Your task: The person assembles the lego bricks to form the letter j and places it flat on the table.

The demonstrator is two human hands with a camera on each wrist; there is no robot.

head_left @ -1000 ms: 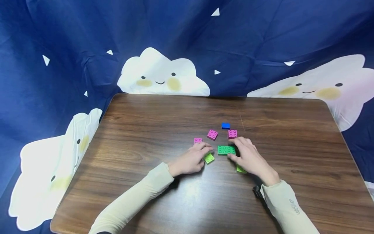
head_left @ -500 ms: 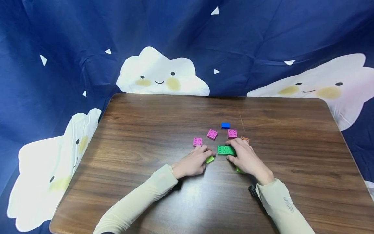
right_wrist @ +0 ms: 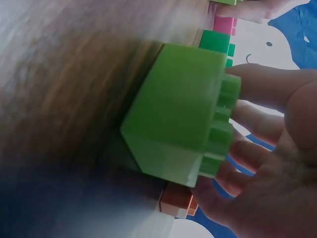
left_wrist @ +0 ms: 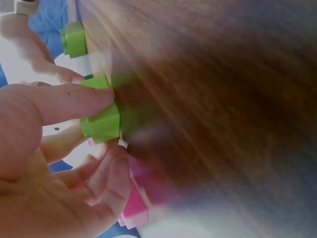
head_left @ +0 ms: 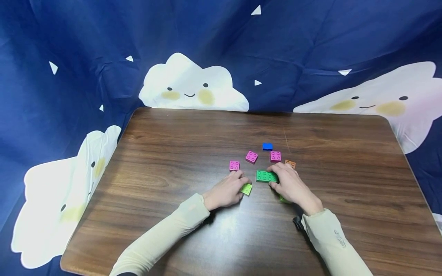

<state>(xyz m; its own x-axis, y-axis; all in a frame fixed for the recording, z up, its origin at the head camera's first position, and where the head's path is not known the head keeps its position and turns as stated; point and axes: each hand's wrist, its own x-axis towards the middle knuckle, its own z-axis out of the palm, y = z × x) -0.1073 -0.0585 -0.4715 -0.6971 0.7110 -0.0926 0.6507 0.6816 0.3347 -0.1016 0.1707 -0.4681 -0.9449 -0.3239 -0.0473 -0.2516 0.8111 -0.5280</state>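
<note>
My left hand pinches a lime green toy brick on the wooden table. In the left wrist view, the thumb lies across the near side of this lime brick, with fingers curled behind it. Just to the right, my right hand grips the right end of a longer green brick, thumb at its front edge and fingertips at its back edge. A second lime brick sits under the right palm, mostly hidden in the head view. Its studs face the palm in the right wrist view.
A pink brick stands just beyond the left fingers. Farther back are two more pink bricks and a small blue brick. An orange brick shows behind the right hand. Dark blue cloth with clouds hangs behind the table.
My left hand has moved slightly right onto the lime brick, which has turned a little. The right hand has shifted slightly left around the green brick, and the orange brick has come into view.
</note>
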